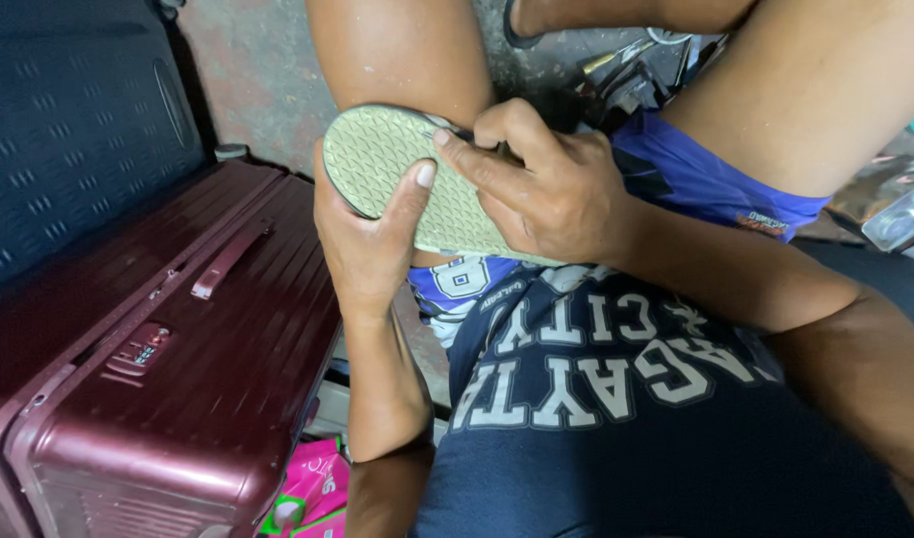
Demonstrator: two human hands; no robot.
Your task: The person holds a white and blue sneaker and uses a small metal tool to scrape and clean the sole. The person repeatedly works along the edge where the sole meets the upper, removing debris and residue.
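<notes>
Head view: left hand (362, 244) clamped the flip-flop sole (397, 174) tread-up against the knee, steadying it; right hand (547, 189) pinched its edge.

The left hand (362, 234) is seen palm-up at the centre of the view, raised on a forearm that is bent steeply up from the elbow near the lower edge. Its fingers are curled out of sight behind what is gripped, while the thumb (409, 194) is laid flat across the front, nail towards the camera. The right hand (547, 189) is brought in from the right on a forearm stretched across the body, back of the hand upward. Its fingers are bunched and pressed down, the index finger (467, 159) extended towards the left thumb, the two nearly touching. Both wrists are held bare.
</notes>
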